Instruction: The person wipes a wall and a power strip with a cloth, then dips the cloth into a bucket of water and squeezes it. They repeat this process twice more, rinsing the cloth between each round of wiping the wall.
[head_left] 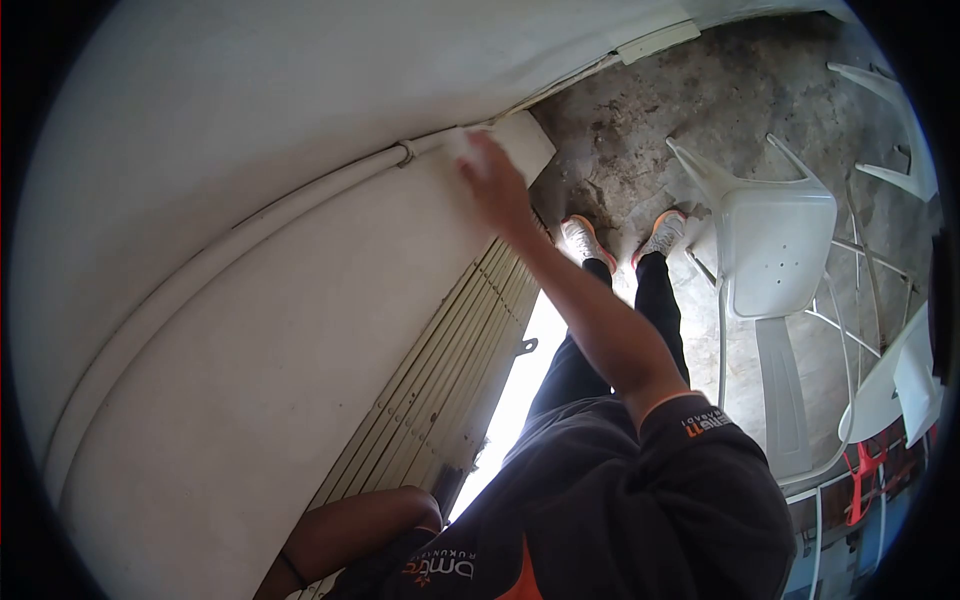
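My right hand (492,185) reaches forward to the wall, at the end of a white pipe (330,185) that runs along it. Motion blurs the hand, and its fingers look bent together. A pale, smeared patch (462,146) shows at the fingertips, against the pipe; what it is I cannot make out. Below the hand is the corner of a white wall ledge (525,140). My left arm (365,525) is bent at the lower left, and its hand lies outside the picture.
A folded cream metal gate (440,375) stands beside me on the left, with bright light past its edge. White plastic chairs (780,250) are on the right of the stained concrete floor (640,110). A red object (862,485) is at the lower right.
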